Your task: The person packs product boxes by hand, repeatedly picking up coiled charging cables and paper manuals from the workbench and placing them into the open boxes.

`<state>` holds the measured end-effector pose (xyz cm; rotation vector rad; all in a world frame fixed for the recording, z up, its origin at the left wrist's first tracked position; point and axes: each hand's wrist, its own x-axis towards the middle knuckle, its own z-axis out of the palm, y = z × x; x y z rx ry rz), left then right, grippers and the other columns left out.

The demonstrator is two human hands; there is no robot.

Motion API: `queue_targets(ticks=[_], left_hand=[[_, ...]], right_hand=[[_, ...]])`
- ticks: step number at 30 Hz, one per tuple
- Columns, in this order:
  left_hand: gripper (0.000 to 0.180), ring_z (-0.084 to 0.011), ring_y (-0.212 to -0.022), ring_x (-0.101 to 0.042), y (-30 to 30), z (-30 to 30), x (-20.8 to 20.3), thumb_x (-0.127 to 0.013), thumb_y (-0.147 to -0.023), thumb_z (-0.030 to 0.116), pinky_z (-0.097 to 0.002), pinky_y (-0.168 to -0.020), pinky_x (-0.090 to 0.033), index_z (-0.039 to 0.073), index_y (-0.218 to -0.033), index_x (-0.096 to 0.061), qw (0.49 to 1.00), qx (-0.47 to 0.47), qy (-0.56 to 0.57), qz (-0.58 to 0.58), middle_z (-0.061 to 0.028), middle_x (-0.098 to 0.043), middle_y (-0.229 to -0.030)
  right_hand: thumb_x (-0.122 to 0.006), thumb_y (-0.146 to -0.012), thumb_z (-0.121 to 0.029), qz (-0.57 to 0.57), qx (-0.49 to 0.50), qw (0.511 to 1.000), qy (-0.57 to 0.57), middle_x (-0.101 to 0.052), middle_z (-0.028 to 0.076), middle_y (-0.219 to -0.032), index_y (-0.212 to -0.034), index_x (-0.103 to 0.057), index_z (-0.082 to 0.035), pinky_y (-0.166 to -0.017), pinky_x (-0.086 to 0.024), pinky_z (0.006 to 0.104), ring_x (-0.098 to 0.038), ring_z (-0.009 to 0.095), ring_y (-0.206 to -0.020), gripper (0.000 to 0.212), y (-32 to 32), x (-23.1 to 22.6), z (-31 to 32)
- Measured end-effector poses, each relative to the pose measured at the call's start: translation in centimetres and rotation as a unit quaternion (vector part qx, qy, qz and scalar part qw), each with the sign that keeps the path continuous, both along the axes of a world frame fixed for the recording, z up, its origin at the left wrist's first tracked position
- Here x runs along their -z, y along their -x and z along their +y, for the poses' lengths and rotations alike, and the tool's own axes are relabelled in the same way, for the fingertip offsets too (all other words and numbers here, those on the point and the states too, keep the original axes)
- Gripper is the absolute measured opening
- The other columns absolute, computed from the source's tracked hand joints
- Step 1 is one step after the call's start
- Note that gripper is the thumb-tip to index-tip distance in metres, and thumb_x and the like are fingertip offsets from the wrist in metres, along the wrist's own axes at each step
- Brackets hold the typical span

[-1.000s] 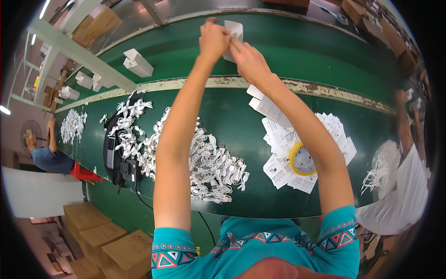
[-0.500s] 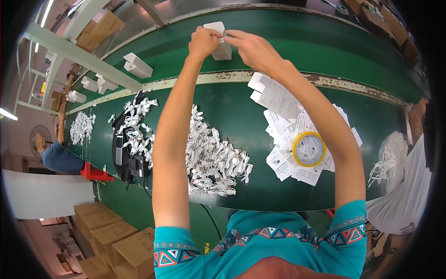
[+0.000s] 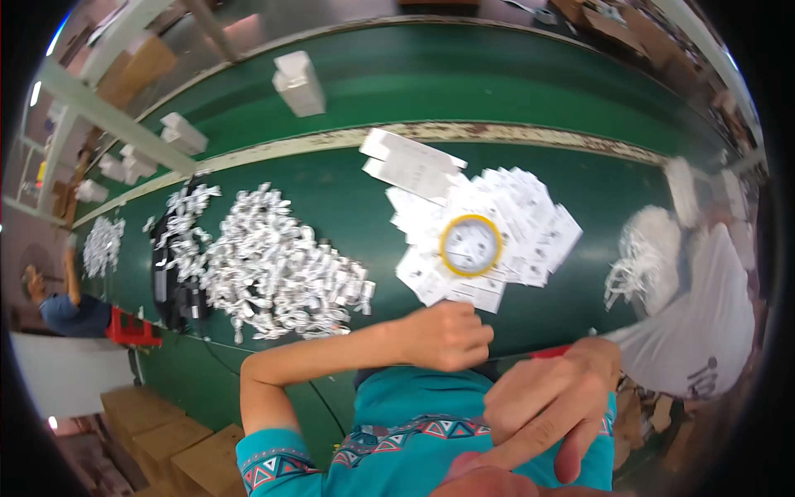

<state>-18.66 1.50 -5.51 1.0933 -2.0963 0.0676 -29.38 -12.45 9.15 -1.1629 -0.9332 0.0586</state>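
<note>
My left hand (image 3: 447, 335) is closed in a fist at the table's near edge, just below a fan of printed paper leaflets (image 3: 538, 236); what it may hold is hidden. Closer to me, my right hand (image 3: 551, 398) hovers before my teal shirt, index finger stretched out and the others partly bent, nothing visible in it. A yellow-rimmed roll of clear tape (image 3: 470, 246) lies on the leaflets. Beside them is a flattened white carton (image 3: 410, 166). White coiled cables (image 3: 277, 269) form a big heap to the left. A white box (image 3: 299, 85) stands upright on the green belt beyond the rail.
More white boxes (image 3: 182, 134) stand along the belt at far left. A black bag (image 3: 166, 277) lies under some cables. A white plastic bag (image 3: 704, 323) hangs at the right, near a bundle of white strands (image 3: 642, 257). Another person (image 3: 70, 311) sits far left. Brown cartons (image 3: 178, 439) stand below.
Both hands have left the white box on the belt and come back toward my body. My view has shifted right, so the box and table things appear further left.
</note>
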Motion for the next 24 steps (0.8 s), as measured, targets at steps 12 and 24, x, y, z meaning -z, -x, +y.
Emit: queue_targets(ticks=[12, 24], left_hand=[[0.014, -0.0225, -0.068, -0.057, 11.0, -3.8, 7.5, -0.066, -0.072, 0.016, -0.0370, -0.061, -0.043, 0.007, -0.074, -0.055, 0.981, 0.169, -0.092, 0.011, -0.0070, -0.052, -0.076], [0.009, -0.0255, -0.081, -0.064, 10.3, -3.5, 6.8, -0.067, -0.074, 0.008, -0.0382, -0.079, -0.048, 0.005, -0.077, -0.060, 0.957, 0.161, -0.235, 0.051, -0.0108, -0.058, -0.083]], right_hand=[[-0.081, -0.085, -0.015, 0.194, 0.643, 0.656, 0.345, -0.058, 0.002, -0.078, -0.084, -0.073, -0.001, -0.061, -0.039, 0.0284, -0.049, 0.011, -0.071, 0.016, -2.4, 16.0, -15.6], [-0.086, -0.077, -0.014, 0.115, 0.663, 0.632, 0.386, -0.060, 0.006, -0.082, -0.077, -0.059, -0.004, -0.074, -0.041, 0.0358, -0.049, 0.024, -0.081, 0.029, -3.6, 18.3, -13.4]])
